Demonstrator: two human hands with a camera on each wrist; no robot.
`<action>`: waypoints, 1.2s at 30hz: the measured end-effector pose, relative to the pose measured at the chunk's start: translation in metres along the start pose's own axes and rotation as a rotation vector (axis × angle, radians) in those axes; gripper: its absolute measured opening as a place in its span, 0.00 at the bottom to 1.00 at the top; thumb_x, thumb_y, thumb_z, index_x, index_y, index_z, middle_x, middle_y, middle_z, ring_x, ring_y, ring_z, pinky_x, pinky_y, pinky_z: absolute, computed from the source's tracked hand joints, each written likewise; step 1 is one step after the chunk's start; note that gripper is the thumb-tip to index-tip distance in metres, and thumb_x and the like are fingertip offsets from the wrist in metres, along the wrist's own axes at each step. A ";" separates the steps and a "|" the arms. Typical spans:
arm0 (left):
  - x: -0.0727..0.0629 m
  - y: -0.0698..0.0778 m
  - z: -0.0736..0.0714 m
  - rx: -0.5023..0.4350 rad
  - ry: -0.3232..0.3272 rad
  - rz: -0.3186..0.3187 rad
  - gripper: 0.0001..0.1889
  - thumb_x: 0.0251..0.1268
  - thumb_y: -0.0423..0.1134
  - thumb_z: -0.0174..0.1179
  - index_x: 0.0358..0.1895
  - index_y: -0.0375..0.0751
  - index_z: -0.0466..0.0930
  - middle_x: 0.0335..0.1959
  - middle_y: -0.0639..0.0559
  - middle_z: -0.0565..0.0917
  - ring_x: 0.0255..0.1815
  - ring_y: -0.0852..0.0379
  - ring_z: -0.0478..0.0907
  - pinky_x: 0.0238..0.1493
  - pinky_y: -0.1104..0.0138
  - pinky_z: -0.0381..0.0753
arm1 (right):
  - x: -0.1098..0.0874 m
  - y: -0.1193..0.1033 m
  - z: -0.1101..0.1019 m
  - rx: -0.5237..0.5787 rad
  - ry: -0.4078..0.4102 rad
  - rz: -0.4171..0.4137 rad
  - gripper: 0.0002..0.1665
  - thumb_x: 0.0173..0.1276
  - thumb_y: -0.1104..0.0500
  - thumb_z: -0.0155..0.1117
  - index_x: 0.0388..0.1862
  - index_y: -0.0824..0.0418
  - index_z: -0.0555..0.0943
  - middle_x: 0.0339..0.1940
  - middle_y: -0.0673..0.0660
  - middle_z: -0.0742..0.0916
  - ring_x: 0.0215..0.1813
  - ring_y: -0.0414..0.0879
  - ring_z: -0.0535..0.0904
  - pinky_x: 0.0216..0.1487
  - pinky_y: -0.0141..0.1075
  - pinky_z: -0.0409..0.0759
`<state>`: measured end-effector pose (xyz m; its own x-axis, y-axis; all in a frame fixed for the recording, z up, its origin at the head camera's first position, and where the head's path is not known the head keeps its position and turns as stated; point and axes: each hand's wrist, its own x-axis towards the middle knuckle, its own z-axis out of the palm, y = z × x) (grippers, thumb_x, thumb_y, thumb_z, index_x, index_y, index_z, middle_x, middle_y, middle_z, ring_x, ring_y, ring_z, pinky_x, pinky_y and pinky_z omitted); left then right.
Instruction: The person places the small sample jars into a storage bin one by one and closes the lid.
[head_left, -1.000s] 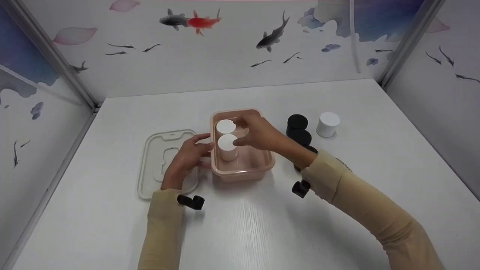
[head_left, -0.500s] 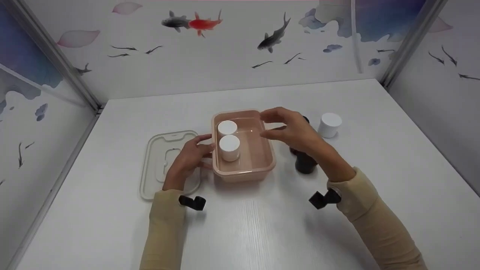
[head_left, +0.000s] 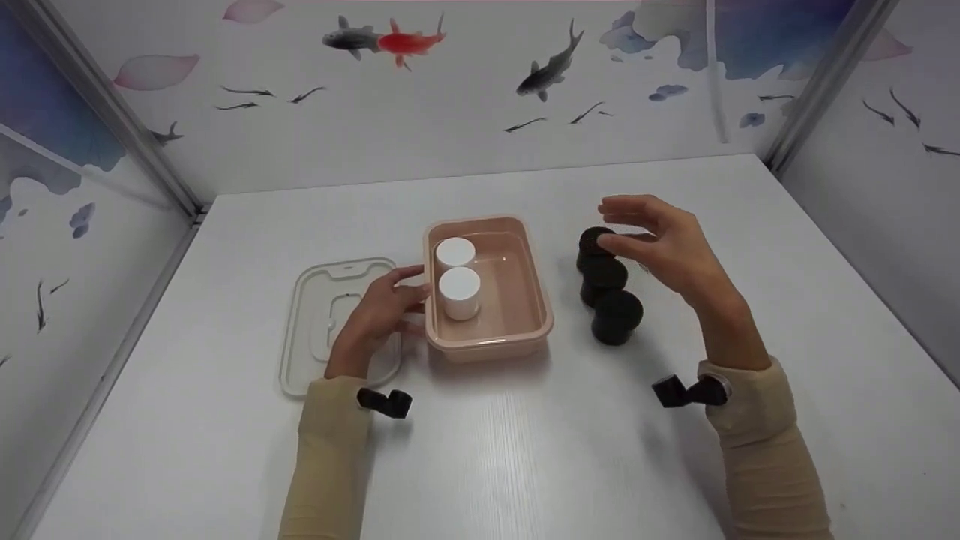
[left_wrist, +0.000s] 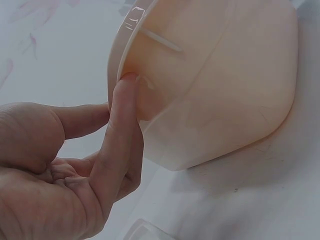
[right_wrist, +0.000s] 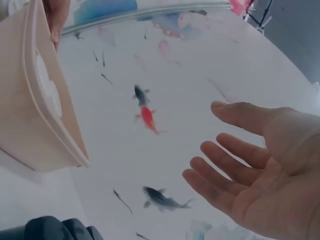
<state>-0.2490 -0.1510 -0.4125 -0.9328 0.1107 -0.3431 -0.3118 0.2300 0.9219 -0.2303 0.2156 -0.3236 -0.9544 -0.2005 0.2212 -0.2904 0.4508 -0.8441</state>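
Note:
My left hand holds the left side of a pink plastic container. In the left wrist view, thumb and fingers meet at the rim of the container. Inside it, along the left wall, stand two white cylindrical jars, a near one and a far one. My right hand is raised with nothing in it, fingers extended and thumb apart. It hovers just right of three black round-topped jars, far, middle and near, standing in a row.
A pale grey lid lies flat on the white table, left of the container and partly under my left hand. Walls printed with fish enclose the table at the back and sides.
My right hand has left the white jars in the container and moved right, past the black jars. It now hides the loose white jar seen earlier at right. My left hand stays at the rim.

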 end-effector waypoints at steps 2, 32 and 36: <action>0.000 0.000 0.000 0.000 -0.001 -0.002 0.28 0.77 0.45 0.55 0.76 0.51 0.62 0.59 0.40 0.83 0.57 0.48 0.83 0.39 0.63 0.88 | 0.000 0.006 -0.006 0.022 0.034 -0.014 0.31 0.69 0.54 0.70 0.68 0.59 0.75 0.66 0.57 0.81 0.66 0.42 0.77 0.61 0.24 0.78; 0.002 -0.002 0.001 0.027 0.024 -0.028 0.27 0.76 0.46 0.55 0.75 0.53 0.63 0.57 0.44 0.84 0.56 0.51 0.84 0.42 0.64 0.86 | 0.017 0.114 -0.037 0.013 0.291 0.126 0.38 0.70 0.50 0.68 0.74 0.60 0.68 0.75 0.62 0.73 0.78 0.54 0.65 0.77 0.49 0.65; 0.001 -0.001 0.000 0.018 0.015 -0.017 0.28 0.76 0.46 0.55 0.75 0.52 0.63 0.59 0.43 0.83 0.57 0.50 0.83 0.43 0.63 0.87 | 0.019 0.126 -0.038 0.030 0.297 0.189 0.43 0.69 0.48 0.68 0.78 0.58 0.63 0.79 0.61 0.68 0.80 0.54 0.60 0.79 0.49 0.62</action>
<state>-0.2500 -0.1508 -0.4137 -0.9301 0.0922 -0.3556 -0.3242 0.2492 0.9126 -0.2876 0.3019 -0.4070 -0.9709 0.1479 0.1886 -0.1088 0.4288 -0.8968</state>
